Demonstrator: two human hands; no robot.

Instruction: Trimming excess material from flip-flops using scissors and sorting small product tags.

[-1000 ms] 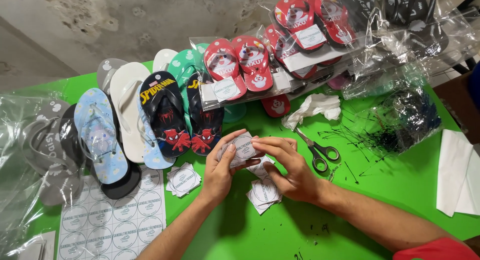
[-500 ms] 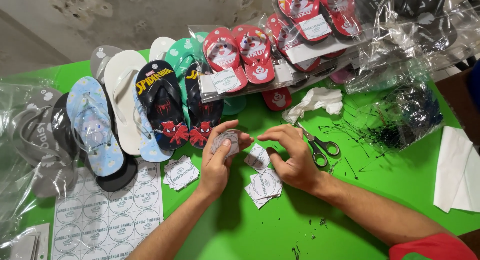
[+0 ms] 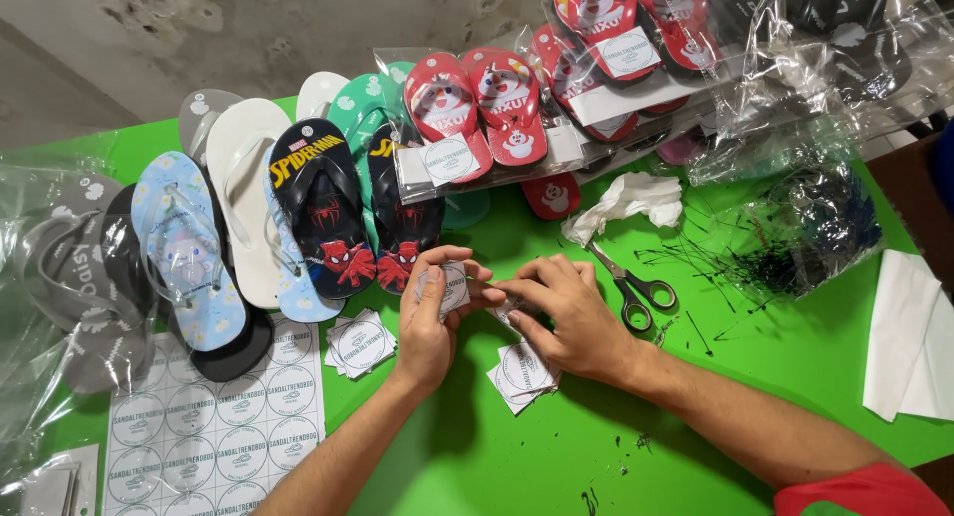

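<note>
My left hand [image 3: 429, 317] pinches a small square card with a round white sticker [image 3: 453, 287] between thumb and fingers, just in front of the black superhero flip-flops [image 3: 360, 210]. My right hand [image 3: 566, 312] meets it from the right, fingertips on the card's edge. Under my right palm lies a small pile of square sticker cards [image 3: 522, 372]. Another small pile of the same cards [image 3: 362, 342] lies left of my left wrist. All of it sits on a green table [image 3: 517, 456].
Scissors [image 3: 628, 287] and a crumpled white tissue [image 3: 628, 200] lie right of my hands. A sheet of round stickers [image 3: 204, 427] is at front left. Loose flip-flops [image 3: 189, 248] fan out at left; bagged red pairs [image 3: 477, 113] at the back. White paper [image 3: 909, 337] at far right.
My hands have drawn close together again over the card after the right one had reached down toward the pile. The view has shifted slightly.
</note>
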